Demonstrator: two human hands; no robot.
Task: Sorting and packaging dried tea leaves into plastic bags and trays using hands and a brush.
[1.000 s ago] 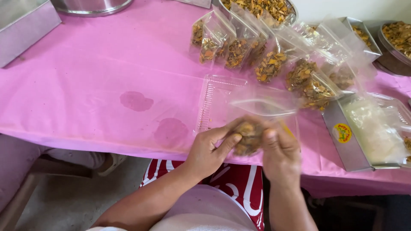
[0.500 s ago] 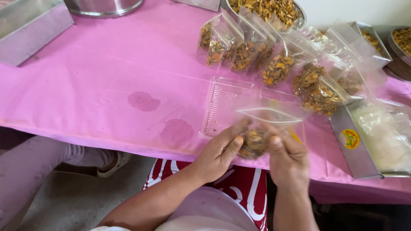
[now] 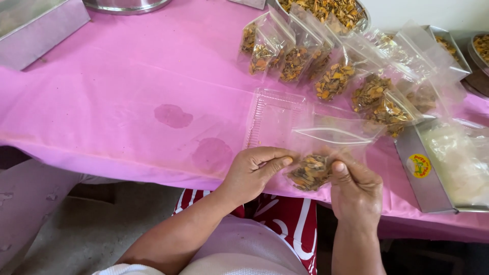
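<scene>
Fingers (image 3: 272,165) of both hands pinched on snack-filled clear bag (image 3: 318,160).

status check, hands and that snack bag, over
Left hand and right hand both pinch the clear bag, mouth open, brown-orange snack in its bottom. Empty clear tray just behind on the pink tablecloth. Nothing in the way.

Small clear plastic bag (image 3: 326,153), held upright at the near edge of the bench (image 3: 127,102), just above the pink cloth. Mouth open at the top, zip strip bowed into a narrow slit. Bottom part-filled with a clump of brown and orange dried snack pieces (image 3: 309,173). Upper part empty, transparent, slightly crumpled. Lower corners pinched on both sides.
</scene>
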